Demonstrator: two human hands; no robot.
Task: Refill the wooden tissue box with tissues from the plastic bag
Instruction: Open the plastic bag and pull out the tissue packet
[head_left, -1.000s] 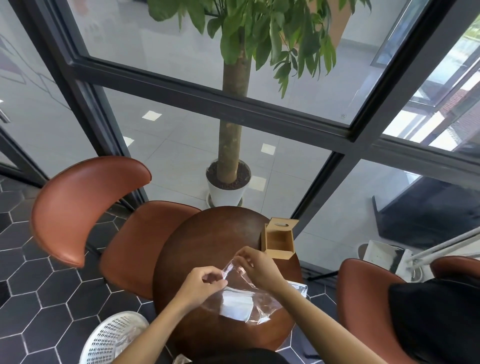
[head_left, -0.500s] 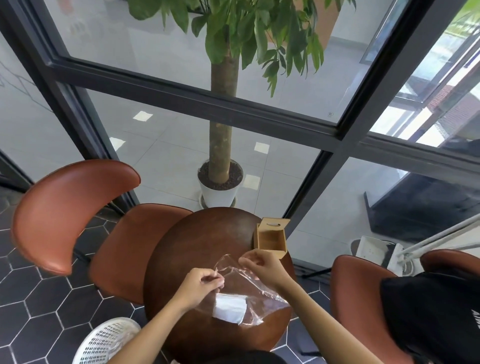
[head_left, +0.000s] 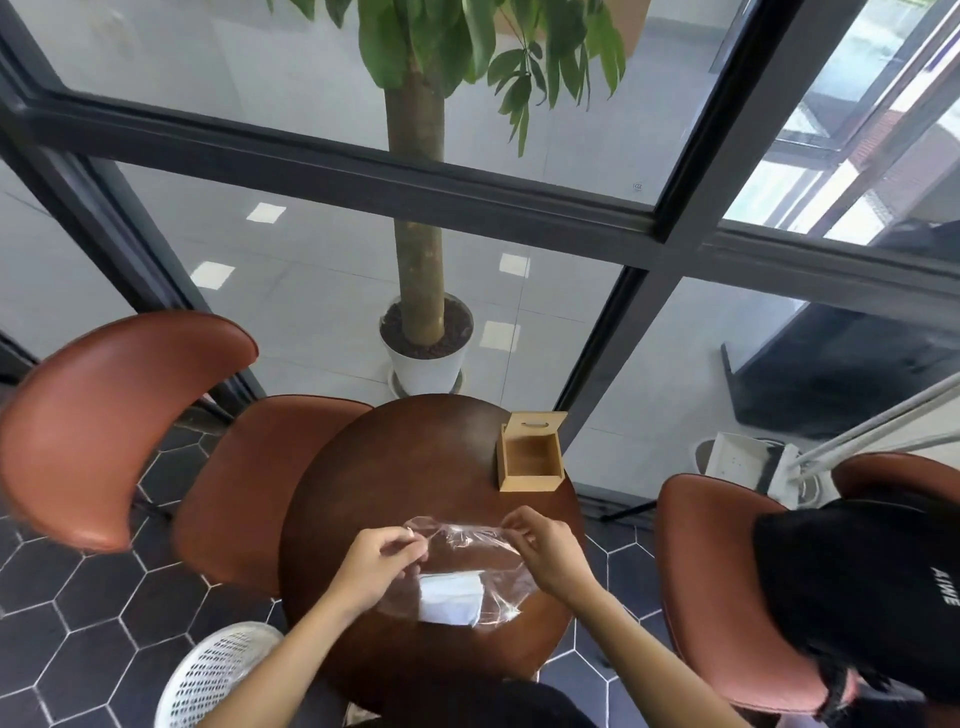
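Bag clear, crinkled — white tissues inside, both hands pinching rim

Round dark wood worktop: open wooden tissue box nr far-right edge; clear plastic bag w/ tissues nr near edge.

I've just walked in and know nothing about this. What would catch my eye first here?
Two hands at the near edge of the round wooden table: the left hand and right hand pinch the top of a clear plastic bag with white tissues inside. Farther right on the table stands an open, empty wooden tissue box. Behind the glass rises a potted tree.
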